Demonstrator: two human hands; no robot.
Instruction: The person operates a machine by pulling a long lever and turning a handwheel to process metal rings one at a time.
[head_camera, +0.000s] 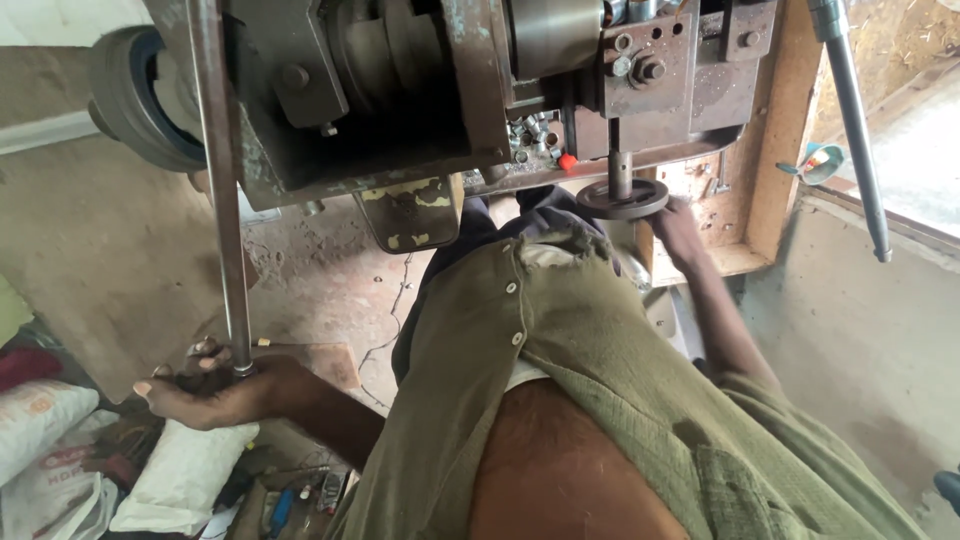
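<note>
The left hand (215, 385) is closed around the lower end of a long metal rod (222, 190), which runs straight up from the fist past the front of the machine (400, 90). The right hand (680, 228) reaches up to a round dark handwheel (622, 198) under the machine's right side, touching its rim; whether the fingers close on it cannot be told. White sacks (180, 475) lie below the left hand.

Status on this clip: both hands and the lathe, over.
Left hand gripping long grey metal rod. Right hand on round dark handwheel. Nothing blocking either.
</note>
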